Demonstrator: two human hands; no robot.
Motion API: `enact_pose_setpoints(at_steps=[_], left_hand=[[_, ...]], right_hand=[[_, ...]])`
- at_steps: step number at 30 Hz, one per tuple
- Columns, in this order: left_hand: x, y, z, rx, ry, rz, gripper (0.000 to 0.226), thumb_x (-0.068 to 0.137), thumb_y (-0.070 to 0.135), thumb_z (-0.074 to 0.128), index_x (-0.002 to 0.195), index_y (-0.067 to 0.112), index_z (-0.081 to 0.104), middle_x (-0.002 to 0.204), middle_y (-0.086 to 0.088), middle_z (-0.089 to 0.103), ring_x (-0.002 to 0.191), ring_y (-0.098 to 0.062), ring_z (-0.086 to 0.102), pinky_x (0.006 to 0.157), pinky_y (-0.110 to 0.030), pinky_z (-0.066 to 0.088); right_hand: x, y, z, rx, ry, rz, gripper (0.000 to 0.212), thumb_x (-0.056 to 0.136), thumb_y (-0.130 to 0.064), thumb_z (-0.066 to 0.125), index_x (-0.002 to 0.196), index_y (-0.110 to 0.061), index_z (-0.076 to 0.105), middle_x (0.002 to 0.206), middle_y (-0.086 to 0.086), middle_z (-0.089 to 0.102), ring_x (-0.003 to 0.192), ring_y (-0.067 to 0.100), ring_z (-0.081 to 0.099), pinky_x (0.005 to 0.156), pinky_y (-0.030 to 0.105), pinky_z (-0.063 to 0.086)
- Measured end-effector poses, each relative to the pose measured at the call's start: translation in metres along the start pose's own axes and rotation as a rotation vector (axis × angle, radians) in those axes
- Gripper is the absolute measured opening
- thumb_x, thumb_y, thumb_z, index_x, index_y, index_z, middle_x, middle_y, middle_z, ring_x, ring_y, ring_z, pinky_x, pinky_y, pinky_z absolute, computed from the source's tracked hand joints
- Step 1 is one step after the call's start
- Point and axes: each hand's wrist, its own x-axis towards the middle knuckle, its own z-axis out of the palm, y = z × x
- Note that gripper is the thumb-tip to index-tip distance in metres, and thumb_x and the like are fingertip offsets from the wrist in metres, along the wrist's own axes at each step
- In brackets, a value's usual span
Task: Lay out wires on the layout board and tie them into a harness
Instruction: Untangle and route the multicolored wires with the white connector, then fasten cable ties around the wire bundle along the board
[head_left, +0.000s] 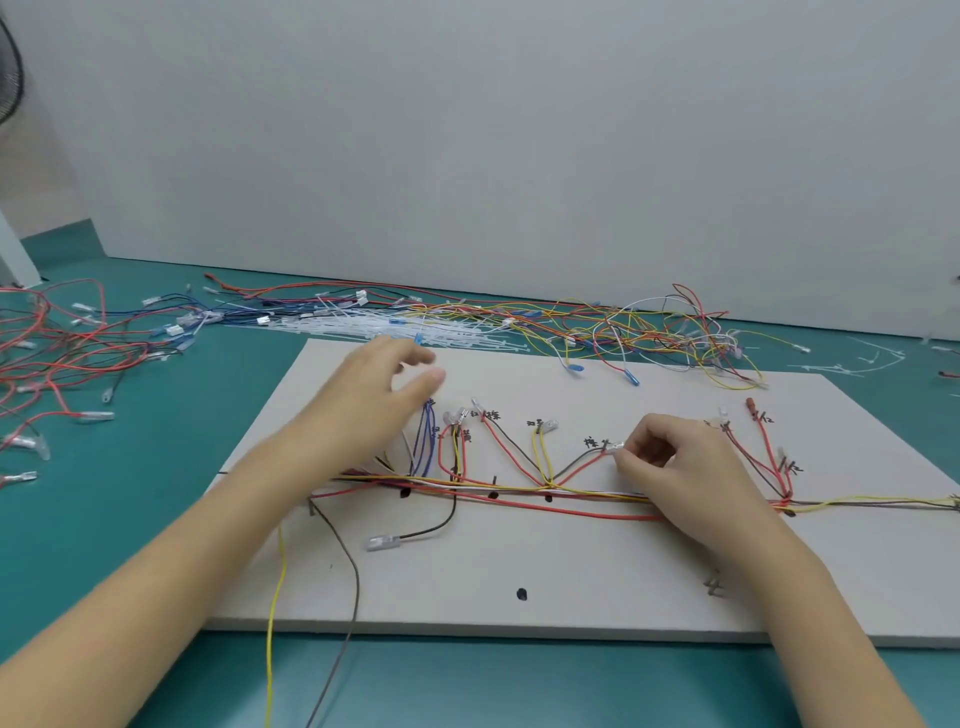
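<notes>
While left hand (379, 395) hovers loose-fingered, right hand (670, 462) pinches a clear terminal (616, 447) above the flat board (571, 571).

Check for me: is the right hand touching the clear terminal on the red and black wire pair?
Touching. The head view shows the right hand with its fingertips pinching the clear terminal where that wire pair peaks on the layout board.

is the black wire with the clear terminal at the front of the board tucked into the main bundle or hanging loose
Loose at its terminal end. The black wire drops from the main bundle and its clear terminal lies alone on the bare layout board.
</notes>
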Motion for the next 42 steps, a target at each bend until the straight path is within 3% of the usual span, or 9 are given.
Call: enact_pose_setpoints(at_steps=[3, 7, 11, 14, 21, 29, 35, 38, 42], left_hand=[[0.036, -0.027, -0.009, 0.167, -0.085, -0.135, 0.042, 0.102, 0.033, 0.042, 0.137, 0.011, 0.049, 0.142, -0.006, 0.049, 0.132, -0.023, 0.042, 0.109, -0.037, 0.033], [0.080, -0.070, -0.019, 0.271, -0.046, -0.237, 0.039, 0.103, 0.017, 0.038, 0.139, 0.002, 0.046, 0.146, -0.017, 0.044, 0.136, -0.033, 0.037, 0.112, -0.042, 0.031], [0.100, -0.100, -0.019, 0.282, -0.031, -0.287, 0.019, 0.096, 0.003, 0.035, 0.094, 0.003, 0.053, 0.118, -0.027, 0.057, 0.112, -0.035, 0.052, 0.099, -0.041, 0.039], [0.110, -0.114, -0.016, 0.256, -0.028, -0.289, 0.032, 0.097, 0.010, 0.033, 0.106, -0.005, 0.060, 0.122, -0.023, 0.058, 0.114, -0.034, 0.052, 0.101, -0.042, 0.040], [0.118, -0.120, -0.014, 0.350, -0.053, -0.293, 0.037, 0.098, 0.026, 0.032, 0.114, 0.006, 0.058, 0.129, -0.017, 0.055, 0.117, -0.033, 0.049, 0.099, -0.043, 0.041], [0.114, -0.117, -0.012, 0.254, -0.035, -0.277, 0.034, 0.101, 0.017, 0.027, 0.093, -0.001, 0.055, 0.113, -0.025, 0.056, 0.105, -0.034, 0.050, 0.095, -0.043, 0.041], [0.112, -0.120, -0.022, 0.276, -0.013, -0.207, 0.032, 0.099, 0.013, 0.029, 0.071, 0.006, 0.044, 0.098, -0.021, 0.054, 0.099, -0.034, 0.050, 0.091, -0.043, 0.041], [0.113, -0.115, -0.033, 0.305, 0.016, -0.139, 0.034, 0.098, 0.014, 0.032, 0.084, -0.004, 0.057, 0.105, -0.021, 0.057, 0.104, -0.035, 0.051, 0.094, -0.044, 0.041], [0.112, -0.104, -0.059, 0.391, 0.058, -0.073, 0.047, 0.092, 0.029, 0.030, 0.102, -0.002, 0.063, 0.118, -0.017, 0.056, 0.110, -0.032, 0.051, 0.097, -0.041, 0.040]], right_hand=[[0.001, -0.001, 0.003, -0.006, -0.021, -0.002, 0.017, 0.082, -0.013, 0.068, 0.066, -0.017, 0.063, 0.066, 0.000, 0.064, 0.063, 0.014, 0.055, 0.055, 0.017, 0.040], [0.000, -0.001, 0.004, -0.002, -0.014, 0.007, 0.017, 0.082, -0.013, 0.068, 0.066, -0.018, 0.063, 0.066, 0.001, 0.064, 0.065, 0.016, 0.056, 0.056, 0.021, 0.041], [0.000, -0.001, 0.003, -0.004, -0.018, 0.008, 0.017, 0.083, -0.014, 0.067, 0.067, -0.017, 0.063, 0.067, 0.001, 0.064, 0.064, 0.016, 0.055, 0.056, 0.022, 0.041], [0.000, -0.002, 0.003, 0.001, -0.021, 0.007, 0.017, 0.083, -0.014, 0.067, 0.067, -0.017, 0.063, 0.067, 0.001, 0.063, 0.061, 0.013, 0.052, 0.056, 0.023, 0.040], [0.000, -0.002, 0.003, 0.016, -0.035, 0.040, 0.016, 0.080, -0.012, 0.066, 0.065, -0.016, 0.062, 0.065, 0.002, 0.061, 0.059, 0.012, 0.049, 0.058, 0.027, 0.042], [0.000, -0.002, 0.003, 0.023, -0.040, 0.043, 0.018, 0.080, -0.013, 0.066, 0.063, -0.018, 0.061, 0.062, 0.001, 0.059, 0.056, 0.010, 0.047, 0.055, 0.024, 0.039], [0.000, -0.002, 0.002, 0.038, -0.050, 0.054, 0.016, 0.079, -0.012, 0.065, 0.064, -0.017, 0.062, 0.064, 0.002, 0.061, 0.059, 0.012, 0.049, 0.056, 0.026, 0.041], [0.000, -0.002, 0.001, 0.041, -0.057, 0.059, 0.016, 0.079, -0.012, 0.065, 0.064, -0.017, 0.062, 0.064, 0.002, 0.061, 0.059, 0.012, 0.049, 0.056, 0.026, 0.041], [0.001, -0.002, 0.001, 0.035, -0.057, 0.055, 0.017, 0.079, -0.012, 0.066, 0.064, -0.018, 0.062, 0.063, 0.000, 0.061, 0.057, 0.009, 0.048, 0.055, 0.023, 0.040]])
